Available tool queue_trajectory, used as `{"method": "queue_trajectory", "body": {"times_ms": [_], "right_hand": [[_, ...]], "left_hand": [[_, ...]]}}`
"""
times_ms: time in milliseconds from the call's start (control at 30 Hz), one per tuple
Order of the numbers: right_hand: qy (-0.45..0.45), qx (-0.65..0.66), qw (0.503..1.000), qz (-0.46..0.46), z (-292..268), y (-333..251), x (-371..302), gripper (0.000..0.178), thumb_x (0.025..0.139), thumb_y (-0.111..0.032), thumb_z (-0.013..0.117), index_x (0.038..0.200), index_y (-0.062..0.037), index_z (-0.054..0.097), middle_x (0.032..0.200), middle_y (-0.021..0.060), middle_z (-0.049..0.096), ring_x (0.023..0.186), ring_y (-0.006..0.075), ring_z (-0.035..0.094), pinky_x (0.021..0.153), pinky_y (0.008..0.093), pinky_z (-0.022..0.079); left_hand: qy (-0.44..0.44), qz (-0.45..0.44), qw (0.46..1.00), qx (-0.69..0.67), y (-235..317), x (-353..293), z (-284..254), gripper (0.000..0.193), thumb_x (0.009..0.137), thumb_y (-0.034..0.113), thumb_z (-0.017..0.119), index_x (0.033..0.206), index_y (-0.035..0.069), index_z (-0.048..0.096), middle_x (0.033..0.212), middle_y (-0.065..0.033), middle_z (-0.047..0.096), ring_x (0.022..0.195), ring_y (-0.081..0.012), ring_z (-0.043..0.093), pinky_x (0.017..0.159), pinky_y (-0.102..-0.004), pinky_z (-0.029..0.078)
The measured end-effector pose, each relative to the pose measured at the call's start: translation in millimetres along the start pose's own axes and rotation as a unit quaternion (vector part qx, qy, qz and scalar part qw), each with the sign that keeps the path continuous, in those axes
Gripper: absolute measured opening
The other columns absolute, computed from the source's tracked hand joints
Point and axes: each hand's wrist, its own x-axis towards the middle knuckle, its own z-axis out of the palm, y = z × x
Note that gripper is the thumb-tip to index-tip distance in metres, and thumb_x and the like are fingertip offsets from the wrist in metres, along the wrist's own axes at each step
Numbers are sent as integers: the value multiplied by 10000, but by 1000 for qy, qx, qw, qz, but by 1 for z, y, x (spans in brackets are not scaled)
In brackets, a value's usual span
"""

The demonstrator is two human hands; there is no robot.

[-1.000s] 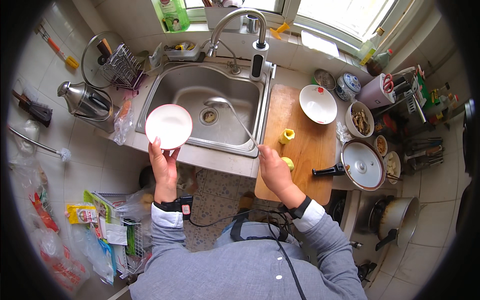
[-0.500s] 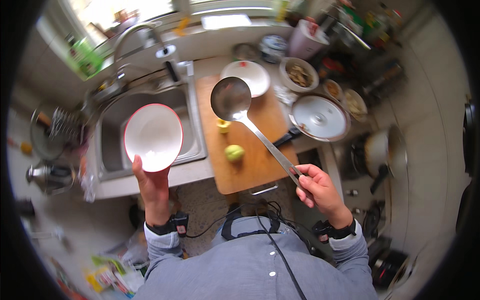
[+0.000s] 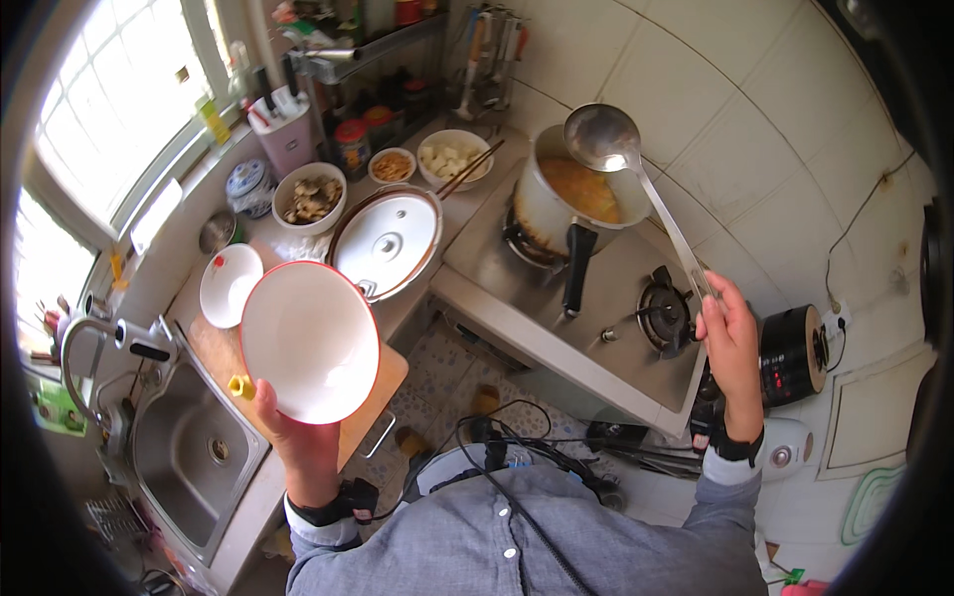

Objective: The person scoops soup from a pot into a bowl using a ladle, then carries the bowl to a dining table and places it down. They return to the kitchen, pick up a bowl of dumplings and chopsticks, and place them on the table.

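A white bowl with a red rim [image 3: 310,343] is gripped by my left hand [image 3: 300,437], its thumb at the near edge and its inside tilted toward me. It appears to hold nothing. My right hand [image 3: 730,333] is closed round the handle of a metal ladle [image 3: 602,137]. The ladle's head hangs over the rim of a pot [image 3: 545,214] on the stove. Orange-brown soup or stew [image 3: 581,191] with pieces in it shows inside the pot, partly covered by the ladle. The pot's black handle [image 3: 579,268] points toward me.
The gas stove [image 3: 517,308] has a free burner [image 3: 663,310] at right. Left of it are a lidded pan [image 3: 388,241], bowls of mushrooms [image 3: 312,202] and white cubes [image 3: 452,159], a wooden cutting board [image 3: 383,382] and a sink [image 3: 189,447]. A black cooker [image 3: 793,353] stands far right.
My view has turned right, from the sink and cutting board to the stove. Both hands still hold the bowl and the ladle; the ladle is now above the pot instead of the board.
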Motion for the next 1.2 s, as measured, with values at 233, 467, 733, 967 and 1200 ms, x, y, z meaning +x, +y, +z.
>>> {"method": "queue_trajectory", "body": {"times_ms": [233, 467, 733, 967, 1200], "right_hand": [[62, -252, 946, -192, -10, 69, 91, 295, 912, -171, 482, 1196, -131, 552, 849, 165, 631, 746, 359, 599, 641, 453, 467], [14, -344, 923, -171, 13, 96, 155, 323, 908, -188, 489, 1224, -193, 554, 742, 137, 560, 651, 345, 581, 578, 448, 458], [-22, -370, 920, -129, 42, 88, 183, 335, 909, -206, 480, 1237, -203, 550, 754, 129, 554, 615, 335, 578, 549, 455, 455], [-43, -420, 901, -101, 69, 86, 194, 360, 895, -195, 482, 1249, -198, 544, 756, 135, 558, 591, 325, 587, 533, 453, 461], [-83, -427, 897, -80, 82, 81, 211, 365, 882, -182, 475, 1238, -153, 550, 761, 175, 590, 635, 354, 607, 564, 459, 486]], "left_hand": [[-23, -40, 998, 52, -66, 24, 85, 638, 867, 512, 482, 1397, 201, 307, 1371, -51, 394, 1257, -262, 413, 968, -455, 424], [-24, -121, 990, 74, -92, 41, 118, 661, 852, 524, 501, 1390, 188, 314, 1368, -59, 403, 1246, -257, 429, 965, -452, 428], [-48, -154, 985, 55, -115, 93, 123, 661, 850, 481, 540, 1385, 164, 319, 1353, -59, 422, 1237, -243, 440, 992, -431, 405], [-47, -179, 982, 44, -125, 118, 123, 682, 845, 460, 571, 1386, 137, 310, 1348, -60, 425, 1228, -243, 443, 1000, -422, 396], [-50, -183, 980, 57, -123, 129, 128, 683, 848, 456, 563, 1390, 132, 301, 1347, -66, 424, 1223, -246, 446, 996, -415, 400]]}}
